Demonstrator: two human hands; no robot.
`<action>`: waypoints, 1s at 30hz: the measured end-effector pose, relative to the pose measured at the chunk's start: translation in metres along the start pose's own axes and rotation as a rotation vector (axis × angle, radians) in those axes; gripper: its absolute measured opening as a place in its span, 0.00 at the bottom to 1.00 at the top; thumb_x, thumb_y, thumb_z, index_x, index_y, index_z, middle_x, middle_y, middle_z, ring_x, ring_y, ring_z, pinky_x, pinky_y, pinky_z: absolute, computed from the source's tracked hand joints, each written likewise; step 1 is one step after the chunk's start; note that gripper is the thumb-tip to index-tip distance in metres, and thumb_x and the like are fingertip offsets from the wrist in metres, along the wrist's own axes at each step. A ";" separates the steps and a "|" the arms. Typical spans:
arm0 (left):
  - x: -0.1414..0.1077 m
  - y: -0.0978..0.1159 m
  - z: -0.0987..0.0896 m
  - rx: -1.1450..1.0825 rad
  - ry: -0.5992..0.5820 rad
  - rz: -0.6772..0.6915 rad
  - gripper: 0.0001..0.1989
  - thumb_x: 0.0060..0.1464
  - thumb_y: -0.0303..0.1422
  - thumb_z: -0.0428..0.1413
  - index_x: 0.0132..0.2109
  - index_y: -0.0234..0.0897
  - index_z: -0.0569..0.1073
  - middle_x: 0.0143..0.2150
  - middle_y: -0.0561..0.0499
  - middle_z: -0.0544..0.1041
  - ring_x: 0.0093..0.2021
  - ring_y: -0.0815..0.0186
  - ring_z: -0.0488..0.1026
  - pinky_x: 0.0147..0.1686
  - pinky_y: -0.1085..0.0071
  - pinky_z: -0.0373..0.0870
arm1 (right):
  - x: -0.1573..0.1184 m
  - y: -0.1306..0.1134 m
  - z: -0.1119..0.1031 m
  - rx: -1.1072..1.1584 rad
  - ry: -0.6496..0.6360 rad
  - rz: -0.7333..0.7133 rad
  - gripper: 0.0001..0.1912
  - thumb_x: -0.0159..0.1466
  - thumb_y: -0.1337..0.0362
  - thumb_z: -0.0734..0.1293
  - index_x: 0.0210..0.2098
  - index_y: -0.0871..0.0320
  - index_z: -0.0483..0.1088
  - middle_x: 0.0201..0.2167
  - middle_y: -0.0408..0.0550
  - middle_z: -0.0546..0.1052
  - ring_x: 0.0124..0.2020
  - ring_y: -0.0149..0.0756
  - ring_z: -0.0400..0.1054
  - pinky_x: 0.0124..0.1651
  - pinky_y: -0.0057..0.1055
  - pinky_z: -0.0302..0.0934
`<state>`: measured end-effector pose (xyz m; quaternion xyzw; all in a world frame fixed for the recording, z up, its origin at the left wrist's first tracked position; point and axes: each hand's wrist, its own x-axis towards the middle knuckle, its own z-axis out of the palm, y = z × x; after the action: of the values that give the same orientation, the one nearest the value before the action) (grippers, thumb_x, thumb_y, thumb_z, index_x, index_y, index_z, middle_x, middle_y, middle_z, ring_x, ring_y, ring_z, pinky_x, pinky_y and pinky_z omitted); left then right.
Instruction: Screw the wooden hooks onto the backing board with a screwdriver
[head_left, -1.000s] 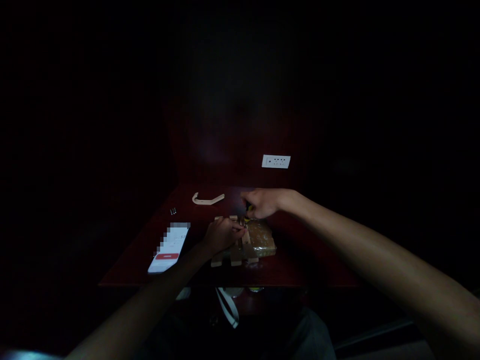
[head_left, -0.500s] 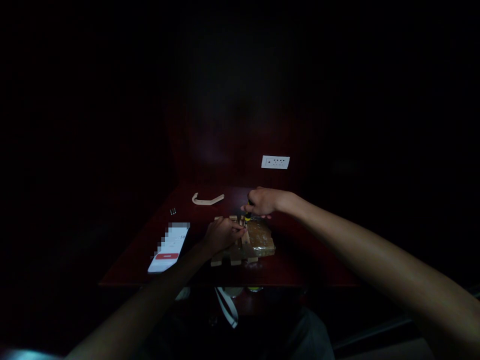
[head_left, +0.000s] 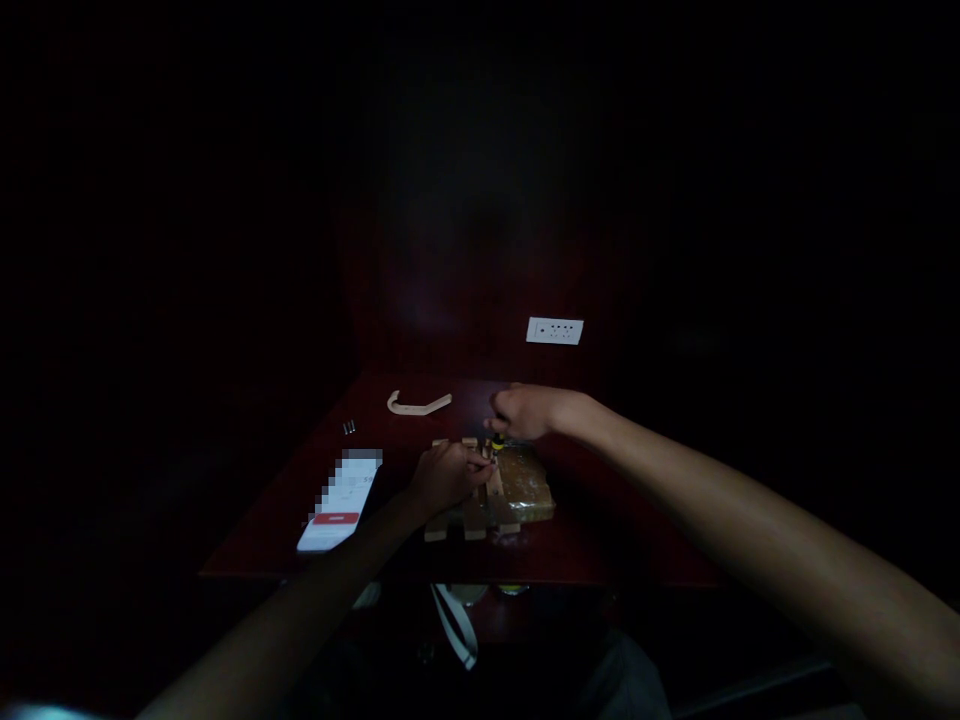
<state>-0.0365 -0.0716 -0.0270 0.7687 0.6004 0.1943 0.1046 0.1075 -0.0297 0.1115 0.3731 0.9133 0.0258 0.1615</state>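
My right hand point(head_left: 521, 411) is wrapped round a black and yellow screwdriver point(head_left: 498, 442), held upright with its lower end over a wooden strip. Beside that lower end, the fingertips of my left hand point(head_left: 450, 474) are pinched together; what they grip is too small to make out. The left palm rests over a slatted wooden piece point(head_left: 474, 520) lying on the dark red table. Against its right side sits a brown block point(head_left: 525, 482) in shiny clear wrapping.
A hooked wooden part point(head_left: 418, 407) lies at the back of the table point(head_left: 262, 540). Several small metal pieces point(head_left: 349, 427) and a lit phone point(head_left: 341, 505) are on the left. A white socket panel point(head_left: 555, 330) is on the wall; a pale strap point(head_left: 456, 628) hangs below the front edge.
The whole view has shifted slightly, so things appear a little lower. My right hand has turned somewhat around the screwdriver; my left hand stays at the wooden piece.
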 end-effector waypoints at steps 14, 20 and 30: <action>-0.001 0.002 -0.002 -0.009 0.019 0.020 0.14 0.55 0.47 0.49 0.40 0.53 0.78 0.31 0.56 0.79 0.32 0.66 0.74 0.31 0.74 0.62 | -0.002 -0.002 -0.006 0.086 -0.112 0.014 0.21 0.63 0.53 0.58 0.36 0.66 0.72 0.25 0.52 0.74 0.25 0.35 0.67 0.28 0.29 0.55; -0.002 0.004 -0.005 -0.015 0.005 0.000 0.14 0.55 0.46 0.50 0.41 0.53 0.78 0.32 0.55 0.79 0.35 0.64 0.74 0.32 0.73 0.63 | -0.006 0.003 -0.003 0.130 -0.008 -0.050 0.20 0.58 0.57 0.64 0.46 0.61 0.67 0.38 0.53 0.75 0.32 0.36 0.68 0.28 0.28 0.56; -0.003 0.008 -0.007 0.009 0.004 -0.030 0.14 0.54 0.47 0.50 0.41 0.54 0.78 0.32 0.55 0.79 0.35 0.64 0.74 0.34 0.72 0.65 | -0.007 0.000 -0.001 0.044 0.003 0.019 0.24 0.64 0.51 0.55 0.40 0.66 0.72 0.33 0.60 0.75 0.32 0.41 0.69 0.31 0.32 0.58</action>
<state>-0.0328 -0.0771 -0.0183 0.7596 0.6130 0.1913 0.1029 0.1121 -0.0350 0.1141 0.3852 0.9103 0.0077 0.1517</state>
